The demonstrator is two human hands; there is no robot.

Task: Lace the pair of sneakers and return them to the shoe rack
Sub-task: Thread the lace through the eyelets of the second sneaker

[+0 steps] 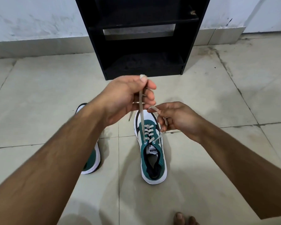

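A green and white sneaker (152, 153) stands on the tiled floor with its toe pointing to the black shoe rack (143, 36). A beige lace (142, 117) is threaded through its eyelets. My left hand (125, 98) holds one lace end pulled up taut above the toe. My right hand (177, 118) pinches the other lace end to the right of the shoe. The second sneaker (92, 159) lies to the left, mostly hidden under my left forearm.
The shoe rack stands against a white wall (39, 18), its lower shelves dark and open. Grey floor tiles (217, 88) spread all around. Bare toes (183, 218) show at the bottom edge.
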